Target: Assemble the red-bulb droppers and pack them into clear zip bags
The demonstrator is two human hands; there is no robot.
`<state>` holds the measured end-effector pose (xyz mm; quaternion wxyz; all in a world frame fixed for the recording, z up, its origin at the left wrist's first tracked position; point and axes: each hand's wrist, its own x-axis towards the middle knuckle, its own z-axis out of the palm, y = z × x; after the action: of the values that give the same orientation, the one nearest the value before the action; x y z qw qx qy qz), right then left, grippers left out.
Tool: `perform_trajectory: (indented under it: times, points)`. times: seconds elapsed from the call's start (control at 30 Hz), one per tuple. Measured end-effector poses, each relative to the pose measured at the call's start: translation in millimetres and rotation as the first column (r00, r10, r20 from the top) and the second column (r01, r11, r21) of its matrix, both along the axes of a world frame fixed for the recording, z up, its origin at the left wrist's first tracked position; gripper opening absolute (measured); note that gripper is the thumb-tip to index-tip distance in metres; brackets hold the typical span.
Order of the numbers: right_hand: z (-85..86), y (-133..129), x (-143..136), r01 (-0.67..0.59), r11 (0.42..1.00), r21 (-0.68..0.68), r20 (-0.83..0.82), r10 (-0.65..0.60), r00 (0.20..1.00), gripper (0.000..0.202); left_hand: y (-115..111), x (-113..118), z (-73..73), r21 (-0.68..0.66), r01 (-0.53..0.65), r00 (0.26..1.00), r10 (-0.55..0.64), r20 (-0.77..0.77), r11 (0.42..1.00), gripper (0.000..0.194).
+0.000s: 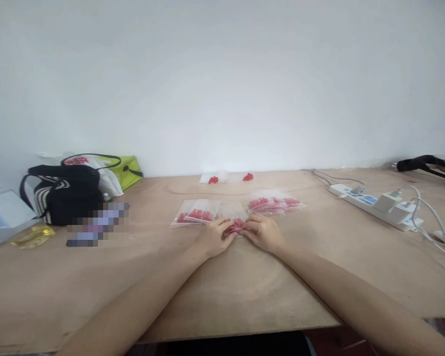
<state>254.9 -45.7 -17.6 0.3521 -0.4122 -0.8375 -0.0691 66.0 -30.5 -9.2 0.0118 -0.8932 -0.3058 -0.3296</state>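
Note:
Between my two hands lies a clear plastic bag [236,221] with red pieces inside, low on the wooden table. My left hand [215,238] pinches its left side, fingers closed. On its right side, the fingers of my right hand [262,233] are closed on the same bag. Just left of them is a group of overlapping clear bags [196,212] holding red pieces. A larger pile of similar bags [274,201] sits to the right, beyond my right hand. Near the wall are two small heaps of red pieces, a left one [213,180] and a right one [248,176].
The wooden table [193,306] meets a white wall. At left are a black bag [74,193], a green bag [128,173], a yellow clear wrapper [33,237] and a blurred-out item [98,225]. A white power strip [374,205] with plugs and cables lies at right.

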Motion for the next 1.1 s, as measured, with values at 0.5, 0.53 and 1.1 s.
perform_trajectory:
  times: [0.5, 0.53, 1.1]
  points:
    - [-8.7, 21, -8, 0.165, 0.98, -0.11, -0.162, -0.181, 0.97, 0.013, 13, 1, -3.3, -0.14, -0.029, 1.0, 0.03, 0.009, 0.99, 0.021]
    - [-8.7, 23, -8, 0.176, 0.976, -0.127, -0.196, -0.199, 0.96, 0.015, 13, 0, -3.7, -0.141, -0.034, 0.999, 0.037, 0.018, 0.989, 0.02]
    - [9.5, 12, 8, -0.11, 0.987, -0.117, 0.095, 0.122, 0.988, 0.034, 32, -22, 8.6, 0.23, -0.003, 0.96, 0.067, -0.272, 0.973, 0.016]
